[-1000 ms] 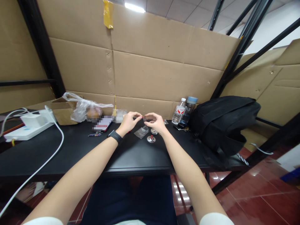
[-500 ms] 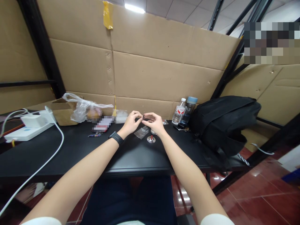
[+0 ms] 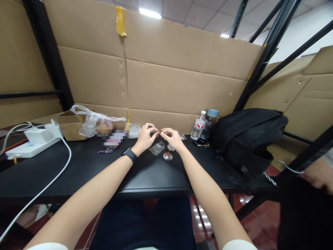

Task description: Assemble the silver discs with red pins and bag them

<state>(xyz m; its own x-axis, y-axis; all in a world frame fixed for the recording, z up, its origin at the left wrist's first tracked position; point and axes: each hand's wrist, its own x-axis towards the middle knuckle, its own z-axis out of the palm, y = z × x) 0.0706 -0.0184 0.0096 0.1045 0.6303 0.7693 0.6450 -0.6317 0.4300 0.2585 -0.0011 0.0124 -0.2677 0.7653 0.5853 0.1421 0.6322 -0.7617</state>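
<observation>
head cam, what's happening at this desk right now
A person seated at a black table has both hands raised just above it. The left hand and right hand meet at the fingertips, pinching one tiny dark part between them; it is too small to identify. Below the hands lie a small clear bag and two round metal pieces. Two bottles and a black backpack sit to the right.
</observation>
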